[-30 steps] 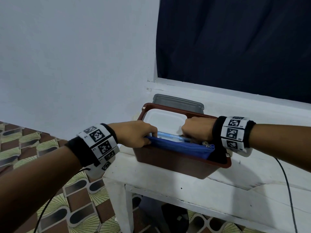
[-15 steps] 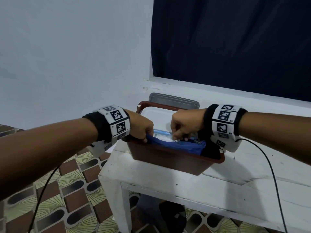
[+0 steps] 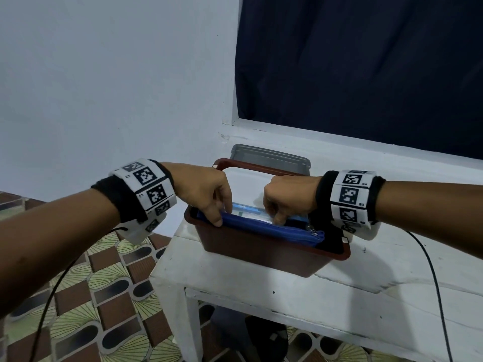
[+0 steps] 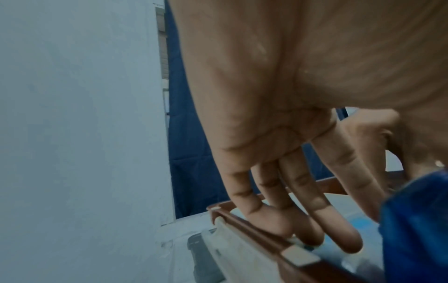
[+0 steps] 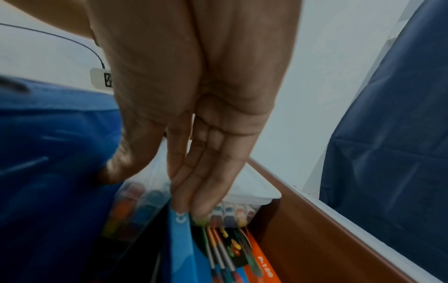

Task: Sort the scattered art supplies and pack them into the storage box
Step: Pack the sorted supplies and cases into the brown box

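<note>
A brown storage box [image 3: 261, 257] stands on a white bench. Along its near wall stands a blue zip pouch [image 3: 261, 228]. Behind the pouch is a clear pack of coloured paints [image 3: 251, 211], then a white lidded case [image 3: 245, 184]. My left hand [image 3: 222, 212] pinches the pouch's left end, thumb in front and fingers reaching inside the box [image 4: 254, 235]. My right hand [image 3: 277, 215] reaches down near the pouch's right end. In the right wrist view its thumb and fingers pinch the clear paint pack [image 5: 135, 203], fingertips touching a blue brush pack [image 5: 218, 249].
A grey lid [image 3: 271, 155] lies behind the box against the wall ledge. The white bench [image 3: 261, 291] extends right, crossed by a black cable [image 3: 431, 270]. A dark curtain [image 3: 366, 61] hangs above. Patterned floor tiles [image 3: 104, 296] lie to the left.
Both hands stay at the box. The right hand has shifted slightly left from the zipper pull and its fingers have gone deeper behind the pouch. The left hand still holds the pouch's left end.
</note>
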A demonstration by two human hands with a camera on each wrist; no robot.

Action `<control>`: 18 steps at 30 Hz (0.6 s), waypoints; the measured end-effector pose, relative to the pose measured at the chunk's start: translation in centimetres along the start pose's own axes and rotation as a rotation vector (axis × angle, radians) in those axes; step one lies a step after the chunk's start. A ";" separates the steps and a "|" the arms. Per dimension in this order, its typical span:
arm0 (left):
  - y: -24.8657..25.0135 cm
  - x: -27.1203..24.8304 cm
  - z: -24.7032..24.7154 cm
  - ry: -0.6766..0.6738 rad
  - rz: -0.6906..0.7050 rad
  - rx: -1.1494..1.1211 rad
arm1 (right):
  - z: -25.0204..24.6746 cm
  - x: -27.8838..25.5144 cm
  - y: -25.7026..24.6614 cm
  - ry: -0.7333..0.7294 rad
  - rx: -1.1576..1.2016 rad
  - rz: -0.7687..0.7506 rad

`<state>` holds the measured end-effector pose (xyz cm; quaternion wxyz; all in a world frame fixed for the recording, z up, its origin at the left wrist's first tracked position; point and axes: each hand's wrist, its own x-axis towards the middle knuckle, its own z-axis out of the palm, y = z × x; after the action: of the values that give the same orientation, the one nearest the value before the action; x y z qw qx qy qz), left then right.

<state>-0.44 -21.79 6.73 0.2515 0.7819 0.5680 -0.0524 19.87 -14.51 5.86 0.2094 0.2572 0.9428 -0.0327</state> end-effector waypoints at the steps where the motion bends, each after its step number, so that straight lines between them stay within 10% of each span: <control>1: -0.4 0.0 0.1 0.024 -0.010 -0.039 | 0.1 -0.1 0.0 0.011 0.007 0.001; 18: -1.2 0.0 1.5 0.067 -0.087 0.020 | 0.5 -1.4 1.5 -0.022 0.313 -0.018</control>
<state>-1.25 -22.14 5.03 0.2223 0.7601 0.6091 -0.0428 21.96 -13.94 6.04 0.1766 0.2777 0.9262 -0.1841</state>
